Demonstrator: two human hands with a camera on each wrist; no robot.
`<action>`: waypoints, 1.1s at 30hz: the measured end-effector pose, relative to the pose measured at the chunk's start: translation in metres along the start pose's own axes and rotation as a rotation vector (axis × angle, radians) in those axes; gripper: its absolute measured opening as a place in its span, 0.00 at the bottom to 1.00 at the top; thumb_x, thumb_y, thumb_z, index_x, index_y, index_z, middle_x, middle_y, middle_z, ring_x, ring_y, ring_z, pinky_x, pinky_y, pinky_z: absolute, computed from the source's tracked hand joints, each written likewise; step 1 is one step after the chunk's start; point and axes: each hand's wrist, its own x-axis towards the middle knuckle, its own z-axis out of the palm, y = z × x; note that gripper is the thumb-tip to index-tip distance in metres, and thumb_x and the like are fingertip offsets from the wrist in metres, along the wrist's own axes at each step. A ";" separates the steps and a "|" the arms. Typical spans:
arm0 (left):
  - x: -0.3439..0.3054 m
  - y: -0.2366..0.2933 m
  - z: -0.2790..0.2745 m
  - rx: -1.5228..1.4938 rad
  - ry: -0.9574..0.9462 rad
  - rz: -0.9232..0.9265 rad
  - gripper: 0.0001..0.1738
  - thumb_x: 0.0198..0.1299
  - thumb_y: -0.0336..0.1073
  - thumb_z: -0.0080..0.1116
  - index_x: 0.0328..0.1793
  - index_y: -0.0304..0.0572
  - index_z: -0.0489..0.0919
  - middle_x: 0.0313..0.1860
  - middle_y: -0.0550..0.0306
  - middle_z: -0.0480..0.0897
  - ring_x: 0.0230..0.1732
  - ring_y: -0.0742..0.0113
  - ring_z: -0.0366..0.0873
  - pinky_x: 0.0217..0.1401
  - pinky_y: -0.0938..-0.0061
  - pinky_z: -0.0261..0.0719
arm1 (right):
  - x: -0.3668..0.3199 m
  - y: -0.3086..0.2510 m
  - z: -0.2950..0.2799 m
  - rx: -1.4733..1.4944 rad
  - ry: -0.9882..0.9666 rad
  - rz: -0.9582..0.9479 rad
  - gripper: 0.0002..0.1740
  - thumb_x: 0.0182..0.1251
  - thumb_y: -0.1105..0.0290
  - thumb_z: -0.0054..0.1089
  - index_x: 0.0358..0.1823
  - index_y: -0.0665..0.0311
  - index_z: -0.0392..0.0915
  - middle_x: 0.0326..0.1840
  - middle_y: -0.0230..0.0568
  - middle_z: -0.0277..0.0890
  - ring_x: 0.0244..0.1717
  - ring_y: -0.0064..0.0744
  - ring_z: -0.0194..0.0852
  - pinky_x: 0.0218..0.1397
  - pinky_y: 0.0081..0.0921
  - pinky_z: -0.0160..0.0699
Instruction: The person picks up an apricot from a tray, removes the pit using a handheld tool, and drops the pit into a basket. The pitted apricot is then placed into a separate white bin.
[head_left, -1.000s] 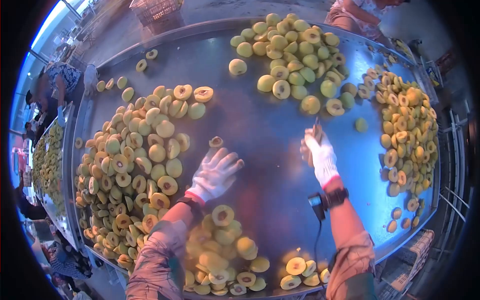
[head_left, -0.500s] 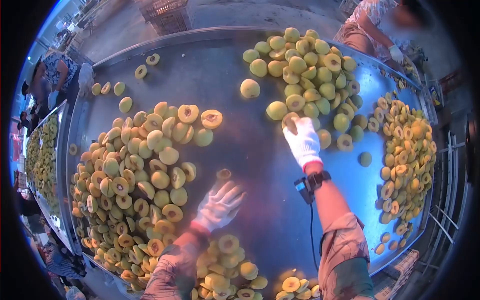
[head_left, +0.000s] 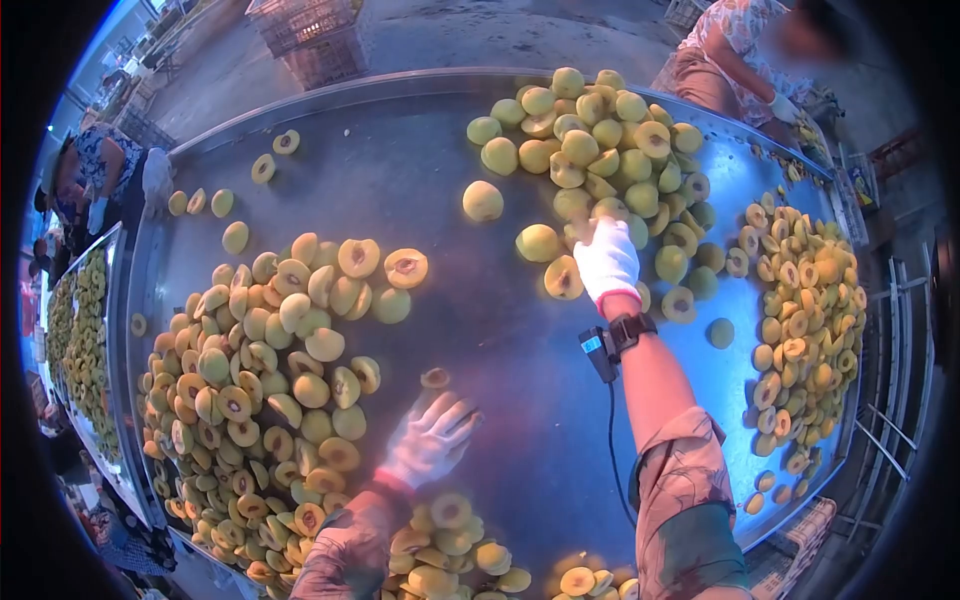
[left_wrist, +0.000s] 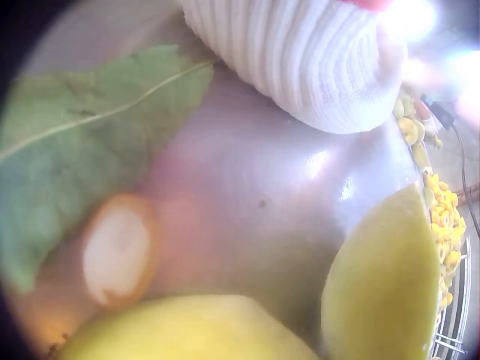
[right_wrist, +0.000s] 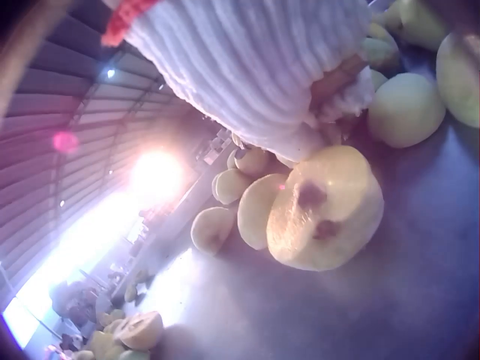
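Many yellow-green, peach-like fruits lie on the metal table, mostly halved, showing brown pit hollows. My gloved right hand [head_left: 606,258] reaches into the back heap, its fingertips at a fruit [head_left: 611,208]. In the right wrist view the glove [right_wrist: 262,67] is just above a cut fruit [right_wrist: 326,214]. I cannot tell whether those fingers grip anything. My gloved left hand [head_left: 432,440] is over the table at the left heap's edge, fingers extended. Near its fingertips lies a small fruit half [head_left: 435,378]. The left wrist view shows the white cuff [left_wrist: 300,60] and a green leaf [left_wrist: 97,127].
Heaps of fruit halves lie at the left [head_left: 240,400], right [head_left: 815,300] and front [head_left: 450,560]. A raised rim [head_left: 330,98] edges the table. A person [head_left: 735,60] works at the back right, another [head_left: 105,165] at the left. Crates [head_left: 310,35] stand behind the table.
My right hand has moved forward from mid-table, past a cut fruit, into the back heap. My left hand stays near the small fruit half. The head view has shifted slightly.
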 end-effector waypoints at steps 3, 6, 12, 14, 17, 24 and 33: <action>0.000 -0.001 0.002 0.010 0.017 0.012 0.25 0.41 0.34 0.66 0.51 0.51 0.81 0.53 0.61 0.77 0.55 0.58 0.76 0.60 0.53 0.79 | -0.004 0.014 -0.001 0.574 -0.202 0.168 0.30 0.56 0.62 0.68 0.59 0.63 0.73 0.55 0.54 0.74 0.52 0.56 0.77 0.56 0.42 0.77; -0.003 0.000 0.004 0.016 0.017 -0.003 0.26 0.41 0.35 0.67 0.52 0.52 0.81 0.54 0.61 0.78 0.57 0.57 0.75 0.61 0.52 0.78 | -0.029 0.002 0.003 0.428 -0.086 -0.099 0.31 0.55 0.62 0.70 0.61 0.56 0.72 0.55 0.53 0.73 0.55 0.56 0.75 0.59 0.43 0.75; -0.004 0.000 0.003 0.049 0.002 0.007 0.27 0.41 0.36 0.68 0.53 0.54 0.81 0.57 0.61 0.77 0.59 0.55 0.74 0.63 0.52 0.77 | -0.060 -0.005 0.002 0.288 -0.204 -0.141 0.29 0.60 0.56 0.66 0.62 0.46 0.68 0.53 0.51 0.73 0.52 0.57 0.76 0.56 0.46 0.76; -0.005 0.000 0.004 0.062 0.000 0.004 0.27 0.41 0.37 0.68 0.53 0.54 0.81 0.57 0.61 0.77 0.60 0.55 0.74 0.64 0.52 0.76 | -0.080 -0.001 0.000 0.254 -0.232 -0.192 0.24 0.63 0.56 0.63 0.60 0.45 0.71 0.50 0.51 0.74 0.50 0.57 0.77 0.53 0.46 0.77; -0.010 -0.002 0.010 0.073 0.000 -0.012 0.26 0.41 0.37 0.67 0.53 0.54 0.81 0.58 0.61 0.76 0.61 0.55 0.73 0.64 0.52 0.76 | -0.121 0.001 -0.008 0.209 -0.300 -0.245 0.18 0.65 0.58 0.61 0.56 0.44 0.75 0.46 0.47 0.76 0.46 0.55 0.79 0.51 0.45 0.78; -0.007 0.002 0.003 0.078 -0.024 -0.023 0.28 0.41 0.36 0.67 0.55 0.54 0.80 0.58 0.61 0.77 0.62 0.55 0.73 0.65 0.53 0.75 | -0.185 0.030 -0.028 0.251 -0.588 -0.176 0.20 0.62 0.55 0.64 0.54 0.51 0.78 0.47 0.46 0.81 0.48 0.49 0.82 0.52 0.38 0.80; -0.010 0.002 0.008 0.064 -0.006 -0.043 0.27 0.43 0.35 0.67 0.55 0.53 0.80 0.58 0.61 0.77 0.61 0.55 0.74 0.64 0.53 0.76 | -0.094 0.006 -0.016 0.311 -0.041 -0.038 0.30 0.57 0.55 0.70 0.59 0.60 0.76 0.51 0.49 0.78 0.54 0.47 0.78 0.59 0.39 0.76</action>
